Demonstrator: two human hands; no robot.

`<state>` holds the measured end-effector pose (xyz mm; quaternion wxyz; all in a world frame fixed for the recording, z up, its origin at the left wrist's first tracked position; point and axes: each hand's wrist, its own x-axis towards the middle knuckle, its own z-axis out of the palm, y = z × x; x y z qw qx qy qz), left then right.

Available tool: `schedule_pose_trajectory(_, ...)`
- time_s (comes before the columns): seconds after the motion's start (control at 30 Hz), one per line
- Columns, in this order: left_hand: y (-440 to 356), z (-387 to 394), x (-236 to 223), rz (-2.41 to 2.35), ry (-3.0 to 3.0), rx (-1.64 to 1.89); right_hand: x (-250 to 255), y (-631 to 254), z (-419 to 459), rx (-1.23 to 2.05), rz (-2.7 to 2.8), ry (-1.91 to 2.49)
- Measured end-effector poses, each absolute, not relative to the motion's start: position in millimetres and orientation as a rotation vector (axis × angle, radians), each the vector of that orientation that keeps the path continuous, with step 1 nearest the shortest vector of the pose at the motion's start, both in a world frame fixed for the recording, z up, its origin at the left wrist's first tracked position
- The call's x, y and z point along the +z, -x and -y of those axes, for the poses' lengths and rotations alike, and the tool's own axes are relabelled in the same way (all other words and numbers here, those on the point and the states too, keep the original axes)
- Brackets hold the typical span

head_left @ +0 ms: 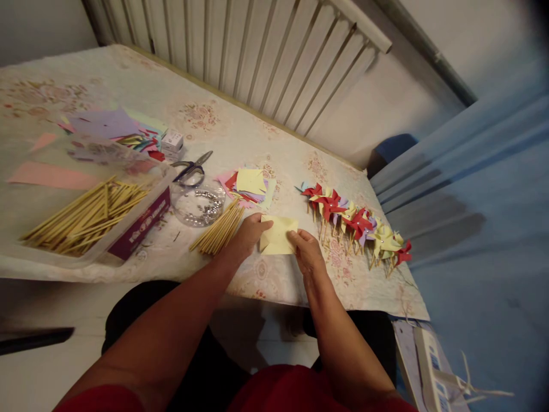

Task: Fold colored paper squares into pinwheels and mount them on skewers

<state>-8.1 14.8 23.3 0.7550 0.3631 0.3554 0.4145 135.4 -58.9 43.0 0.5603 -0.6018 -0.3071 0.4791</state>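
Observation:
A square of pale yellow paper (278,236) is held up between my two hands, just over the near part of the table. My left hand (249,233) pinches its left edge, thumb on top. On the opposite side, my right hand (305,245) grips the right edge in the same way. Beyond the paper lies a stack of coloured paper squares (251,184), a yellow one uppermost. Close to my left wrist rests a bundle of thin wooden sticks (219,228). Behind it stands a clear round dish (198,206) of small shiny pieces.
Finished paper pinwheels (355,222) on sticks lie in a row at right. At left is a plastic box (96,252) of sticks, with scissors (191,171), a small white box (172,143) and paper scraps (103,123) nearby. A radiator (240,51) runs behind the floral-covered table (291,154).

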Motion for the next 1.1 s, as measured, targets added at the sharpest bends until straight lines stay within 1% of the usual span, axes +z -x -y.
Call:
schedule_pose_trajectory(0.17, 7.3, -16.1, 17.7, -0.771, -0.812, 0.925, 33.5, -130.5, 64.8, 1.192, 0.711, 1.433)
schedule_pose_trajectory(0.43, 7.1, -11.2, 25.9, -0.646, -0.834, 0.803, 29.5, -135.0, 58.9, 1.022, 0.658, 1.454)
schedule_pose_trajectory(0.57, 7.8, -11.8, 26.8, -0.714, -0.858, 0.755, 31.0, -139.1, 57.7, 0.967, 0.632, 1.464)
schedule_pose_trajectory(0.8, 5.3, -15.2, 19.0, -0.701, -1.017, 0.786, 37.3, -138.0, 59.5, 1.086, 0.659, 1.413)
schedule_pose_trajectory(1.1, 6.5, -8.7, 34.3, -0.678, -1.042, 0.839, 37.8, -148.0, 51.9, 0.952, 0.615, 1.453)
